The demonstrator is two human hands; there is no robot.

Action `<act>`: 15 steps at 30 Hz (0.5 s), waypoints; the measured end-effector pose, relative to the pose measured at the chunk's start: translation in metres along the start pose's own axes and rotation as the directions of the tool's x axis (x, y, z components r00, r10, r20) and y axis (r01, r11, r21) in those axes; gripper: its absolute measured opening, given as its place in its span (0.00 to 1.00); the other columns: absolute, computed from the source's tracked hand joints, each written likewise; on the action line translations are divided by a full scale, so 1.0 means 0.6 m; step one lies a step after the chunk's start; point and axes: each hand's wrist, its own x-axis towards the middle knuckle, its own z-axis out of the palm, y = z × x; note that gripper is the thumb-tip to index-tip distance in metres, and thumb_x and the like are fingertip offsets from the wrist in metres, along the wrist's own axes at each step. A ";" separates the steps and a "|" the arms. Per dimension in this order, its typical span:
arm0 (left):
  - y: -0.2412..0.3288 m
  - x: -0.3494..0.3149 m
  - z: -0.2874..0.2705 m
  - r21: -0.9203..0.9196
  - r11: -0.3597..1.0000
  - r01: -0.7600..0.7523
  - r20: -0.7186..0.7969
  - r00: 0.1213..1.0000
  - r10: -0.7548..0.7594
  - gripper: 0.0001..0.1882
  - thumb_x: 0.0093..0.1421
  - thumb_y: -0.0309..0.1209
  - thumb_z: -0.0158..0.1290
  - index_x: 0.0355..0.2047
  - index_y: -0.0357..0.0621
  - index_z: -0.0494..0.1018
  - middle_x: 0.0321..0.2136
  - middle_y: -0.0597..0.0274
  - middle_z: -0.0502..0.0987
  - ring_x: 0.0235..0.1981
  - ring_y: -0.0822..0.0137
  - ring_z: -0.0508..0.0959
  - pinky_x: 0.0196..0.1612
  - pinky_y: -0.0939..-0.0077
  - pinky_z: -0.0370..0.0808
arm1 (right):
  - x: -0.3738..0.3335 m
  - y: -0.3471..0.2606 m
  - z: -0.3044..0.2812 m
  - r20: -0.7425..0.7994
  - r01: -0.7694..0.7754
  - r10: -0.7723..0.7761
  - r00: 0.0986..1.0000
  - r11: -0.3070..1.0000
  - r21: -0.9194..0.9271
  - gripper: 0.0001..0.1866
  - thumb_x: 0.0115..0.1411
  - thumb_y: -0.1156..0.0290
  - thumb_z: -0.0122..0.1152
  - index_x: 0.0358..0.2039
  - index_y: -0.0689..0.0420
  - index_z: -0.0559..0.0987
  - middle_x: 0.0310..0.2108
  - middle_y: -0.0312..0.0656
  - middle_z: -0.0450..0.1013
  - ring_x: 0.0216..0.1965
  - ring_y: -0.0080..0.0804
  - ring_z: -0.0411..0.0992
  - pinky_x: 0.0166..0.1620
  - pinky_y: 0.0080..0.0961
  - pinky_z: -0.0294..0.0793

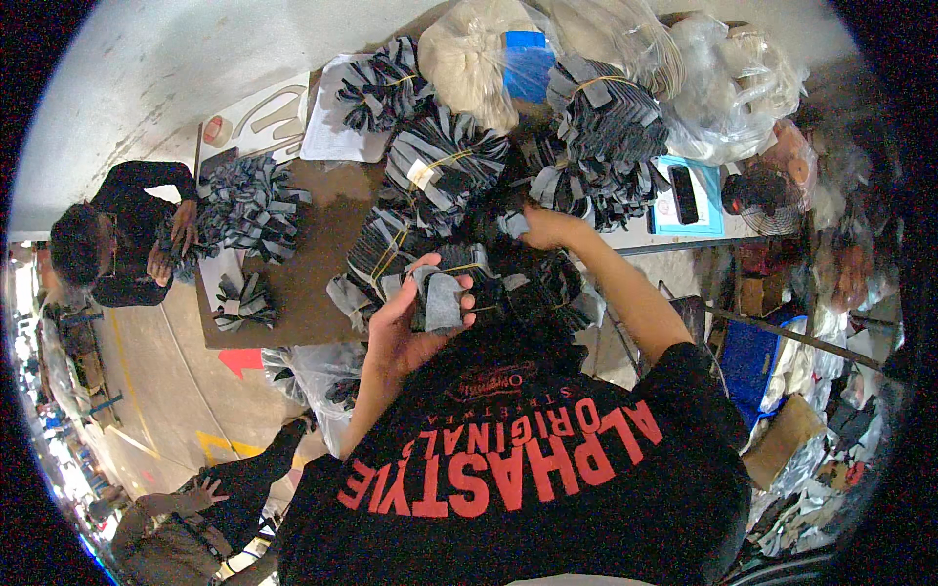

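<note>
My left hand point(393, 330) is closed round a small folded stack of grey fabric pieces point(439, 301), the thumb on one side and the fingertips on the other. Further off and to the right, my right hand point(547, 229) reaches into the dark heap. Its fingers are closed at a light grey fabric piece point(513, 225). Around both hands lie bundles of black and grey fabric strips. One bundle point(376, 244) tied with yellow bands sits just left of my hands. Another bundle with a white tag point(421, 174) lies beyond them.
A tall tied stack of dark strips point(611, 112) stands at the back right, near a phone point(683, 194) on a blue folder. Clear plastic bags point(474, 63) line the back. At the left, a co-worker point(137, 232) handles strips beside a loose pile point(249, 205) on the brown table point(327, 278).
</note>
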 end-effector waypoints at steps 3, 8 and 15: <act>-0.003 0.002 0.005 0.028 0.999 -0.026 0.013 1.000 0.026 0.26 0.71 0.46 0.52 0.66 0.58 0.62 0.53 0.41 0.73 0.46 0.49 0.79 0.46 0.57 0.83 | 0.042 0.023 0.032 -0.012 -0.071 0.070 0.997 0.993 -0.093 0.46 0.58 0.66 0.68 0.68 0.70 0.52 0.61 0.74 0.64 0.60 0.63 0.70 0.62 0.44 0.73; 0.000 0.002 -0.021 -0.075 0.997 -0.013 0.082 0.996 0.019 0.24 0.71 0.45 0.52 0.63 0.57 0.63 0.53 0.43 0.74 0.45 0.51 0.81 0.43 0.64 0.86 | 0.103 0.059 0.091 -0.125 -0.115 0.083 0.989 0.956 -0.271 0.50 0.53 0.69 0.73 0.69 0.69 0.52 0.67 0.75 0.54 0.64 0.67 0.66 0.64 0.47 0.71; 0.000 0.006 -0.010 0.035 0.999 -0.031 0.062 0.998 0.029 0.24 0.68 0.39 0.57 0.61 0.57 0.63 0.52 0.44 0.74 0.49 0.49 0.80 0.50 0.57 0.84 | 0.132 0.111 0.138 -0.166 -0.070 0.009 0.986 0.929 -0.364 0.52 0.50 0.62 0.79 0.68 0.63 0.57 0.71 0.71 0.48 0.68 0.70 0.59 0.66 0.53 0.69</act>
